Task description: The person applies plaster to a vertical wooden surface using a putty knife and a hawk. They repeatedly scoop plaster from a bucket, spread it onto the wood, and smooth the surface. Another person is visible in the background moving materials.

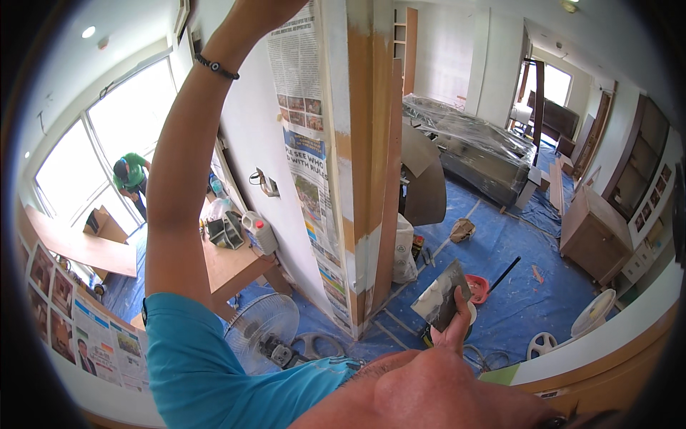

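Note:
My left arm reaches up past newspaper sheets (304, 164) stuck along the wall edge. Only the base of my left hand (268, 8) shows at the top; its fingers are cut off from view, so what it holds cannot be told. Beside the newspaper stands a corner post (368, 107), brown with pale filler patches. Lower down, my right hand (455, 325) is closed on a flat grey putty board (454, 280), thumb on its face. Pale putty (431, 299) is smeared over the board's left part.
A standing fan (264, 322) is below the wall. A workbench (239, 268) bears a white jug (259, 232). Blue sheeting (500, 250) covers the floor, with a red basin (477, 287) and a wooden cabinet (597, 232). A person in green (130, 175) bends by the windows.

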A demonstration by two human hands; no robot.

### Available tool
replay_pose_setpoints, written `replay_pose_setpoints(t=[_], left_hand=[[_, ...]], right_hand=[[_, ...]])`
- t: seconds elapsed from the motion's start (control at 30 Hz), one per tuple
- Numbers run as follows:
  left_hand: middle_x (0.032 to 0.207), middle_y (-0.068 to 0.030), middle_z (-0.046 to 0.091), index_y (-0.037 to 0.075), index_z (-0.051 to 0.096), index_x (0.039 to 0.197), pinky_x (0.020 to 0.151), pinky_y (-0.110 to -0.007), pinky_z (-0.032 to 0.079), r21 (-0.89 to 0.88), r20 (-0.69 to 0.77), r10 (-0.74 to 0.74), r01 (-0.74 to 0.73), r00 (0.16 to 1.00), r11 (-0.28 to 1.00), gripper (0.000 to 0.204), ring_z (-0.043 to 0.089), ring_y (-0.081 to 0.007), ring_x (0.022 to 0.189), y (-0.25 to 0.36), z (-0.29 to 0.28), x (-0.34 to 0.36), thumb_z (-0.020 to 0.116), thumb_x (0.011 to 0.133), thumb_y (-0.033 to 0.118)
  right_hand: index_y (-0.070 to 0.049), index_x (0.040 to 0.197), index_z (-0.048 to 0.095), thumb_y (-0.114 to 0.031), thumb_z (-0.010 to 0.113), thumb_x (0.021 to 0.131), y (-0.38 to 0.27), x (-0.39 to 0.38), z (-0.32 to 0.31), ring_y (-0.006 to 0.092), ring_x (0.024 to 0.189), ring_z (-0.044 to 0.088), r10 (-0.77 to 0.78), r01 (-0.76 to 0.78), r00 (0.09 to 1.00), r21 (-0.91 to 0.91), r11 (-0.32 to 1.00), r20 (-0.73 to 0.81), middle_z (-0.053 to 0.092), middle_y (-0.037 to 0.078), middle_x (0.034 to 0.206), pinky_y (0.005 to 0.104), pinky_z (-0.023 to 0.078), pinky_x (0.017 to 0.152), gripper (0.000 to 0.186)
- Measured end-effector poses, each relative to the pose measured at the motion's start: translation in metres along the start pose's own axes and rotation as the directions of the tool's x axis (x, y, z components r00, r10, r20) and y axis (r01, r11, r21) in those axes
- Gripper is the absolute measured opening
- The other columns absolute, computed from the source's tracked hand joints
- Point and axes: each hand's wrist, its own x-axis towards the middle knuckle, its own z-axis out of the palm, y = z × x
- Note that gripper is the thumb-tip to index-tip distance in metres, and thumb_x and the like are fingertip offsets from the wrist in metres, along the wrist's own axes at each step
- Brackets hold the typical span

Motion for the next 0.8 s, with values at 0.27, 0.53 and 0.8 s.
replay_pose_setpoints(t=[0.27, 0.53, 0.8], left_hand=[[0.12, -0.0201, 0.068, 0.0, 0.065, 0.13, 0.098, -0.045, 0.053, 0.024, -0.062, 0.014, -0.012, 0.998, 1.0, 0.033, 0.065, -0.0375, 0.11, 0.01, 0.015, -0.037, 0.052, 0.1, 0.006], [0.114, -0.014, 0.073, 0.012, 0.071, 0.125, 0.092, -0.043, 0.054, 0.195, 0.071, 0.047, -0.06, 0.996, 0.979, 0.027, 0.068, -0.0347, 0.104, 0.019, 0.023, -0.1, 0.058, 0.102, 0.008], [0.099, -0.0249, 0.072, -0.005, 0.067, 0.111, 0.082, -0.046, 0.054, -0.457, -0.065, -0.481, 0.402, 0.875, 0.793, 0.025, 0.069, -0.0431, 0.093, 0.019, -0.032, -0.093, 0.055, 0.094, 0.008]], right_hand=[[-0.002, 0.129, 0.061, -0.02, 0.062, 0.103, -0.004, -0.004, 0.003, 0.0259, 0.107, 0.071, -0.001, 0.001, 1.0, -0.028, 1.0, 0.013, 0.071, 0.01, 0.119, 0.0425, 0.057, 0.095, 0.031], [-0.002, 0.127, 0.062, -0.02, 0.06, 0.104, -0.001, -0.009, 0.004, 0.0252, 0.107, 0.07, 0.002, 0.0, 0.999, -0.03, 1.0, 0.05, 0.071, 0.01, 0.118, 0.0417, 0.056, 0.095, 0.029], [-0.004, 0.129, 0.061, -0.02, 0.062, 0.103, -0.006, -0.019, 0.008, 0.0272, 0.11, 0.068, 0.029, -0.028, 0.999, -0.043, 0.999, 0.027, 0.07, 0.01, 0.121, 0.045, 0.054, 0.098, 0.031]])
